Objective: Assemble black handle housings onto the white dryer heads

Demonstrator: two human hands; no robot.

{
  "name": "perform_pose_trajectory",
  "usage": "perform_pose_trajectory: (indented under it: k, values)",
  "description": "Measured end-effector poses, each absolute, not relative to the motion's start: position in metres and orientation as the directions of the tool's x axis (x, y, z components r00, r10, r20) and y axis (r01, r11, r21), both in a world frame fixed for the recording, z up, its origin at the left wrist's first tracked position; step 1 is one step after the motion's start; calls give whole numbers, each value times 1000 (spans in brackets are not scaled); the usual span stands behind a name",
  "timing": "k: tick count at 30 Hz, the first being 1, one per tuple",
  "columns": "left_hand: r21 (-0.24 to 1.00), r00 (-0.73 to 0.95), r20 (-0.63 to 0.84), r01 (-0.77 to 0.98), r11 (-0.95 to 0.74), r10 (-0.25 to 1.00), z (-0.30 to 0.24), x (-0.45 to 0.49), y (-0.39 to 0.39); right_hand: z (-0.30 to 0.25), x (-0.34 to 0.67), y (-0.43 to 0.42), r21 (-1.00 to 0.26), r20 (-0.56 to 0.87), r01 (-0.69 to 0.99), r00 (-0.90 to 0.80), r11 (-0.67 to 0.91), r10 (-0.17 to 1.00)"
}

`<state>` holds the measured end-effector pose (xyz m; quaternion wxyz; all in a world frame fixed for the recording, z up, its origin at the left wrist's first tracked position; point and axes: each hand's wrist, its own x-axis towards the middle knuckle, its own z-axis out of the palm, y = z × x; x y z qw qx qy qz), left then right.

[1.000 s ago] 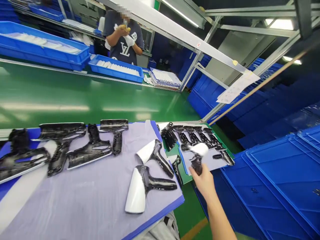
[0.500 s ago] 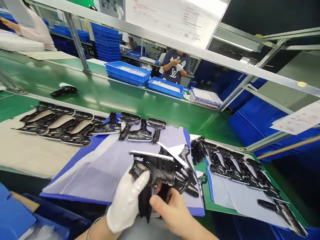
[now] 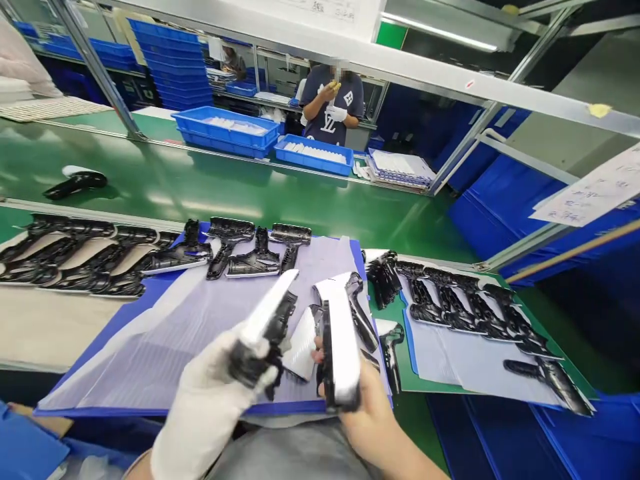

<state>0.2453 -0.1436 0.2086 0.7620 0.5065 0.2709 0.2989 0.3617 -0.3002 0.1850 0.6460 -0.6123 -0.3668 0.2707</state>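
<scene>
Across a green table (image 3: 150,177) at 12 o'clock sit two blue plastic trays: a wider tray (image 3: 225,137) holding white parts, and a smaller tray (image 3: 313,163) with white parts lined up along it. Stacked blue crates (image 3: 170,67) stand beyond them at 11 o'clock. Past the trays, a co-worker (image 3: 330,110) holds a small yellow item (image 3: 335,85) at chest height.

Nearer, a lavender sheet (image 3: 150,353) carries a row of glossy black housings (image 3: 255,257) at 12 o'clock. Another sheet (image 3: 450,367) at 2 o'clock has more black housings (image 3: 450,300) on it.

The white-gloved left hand (image 3: 200,407) is closed around a black housing with a white cover (image 3: 265,327), its white end pointing toward 1 o'clock. The bare right hand (image 3: 370,420) grips a second white-covered housing (image 3: 340,353) upright. A third white piece (image 3: 303,343) sits between the two housings, seemingly against the right hand's fingers (image 3: 318,353), though the view is too crowded to tell whether it is held. One more white-covered housing (image 3: 357,310) lies on the lavender sheet just beyond the right hand, at 12 o'clock.
</scene>
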Motion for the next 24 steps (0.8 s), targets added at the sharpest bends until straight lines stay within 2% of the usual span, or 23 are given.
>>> perform_pose_trajectory:
  k: [2, 4, 8, 13, 19, 24]
  values:
    - [958, 709, 97, -256, 127, 699, 206, 248, -148, 192, 365, -300, -948, 281, 286, 556, 137, 782]
    - [957, 746, 162, -279, 83, 646, 206, 248, -151, 197, 367, -298, -908, 373, 374, 516, 188, 771]
    - [932, 820, -39, -177, 317, 572, 207, 247, -150, 197, 372, -292, -874, 423, 427, 433, 232, 796]
    - [868, 858, -123, -150, 473, 498, 211, 250, -147, 195, 377, -288, -877, 415, 415, 396, 244, 819]
    - [850, 828, -170, -151, 505, 534, 218, 258, -148, 196, 377, -287, -857, 415, 468, 380, 215, 827]
    - [898, 798, -194, -90, 430, 571, 219, 261, -150, 197, 378, -286, -819, 447, 528, 340, 225, 827]
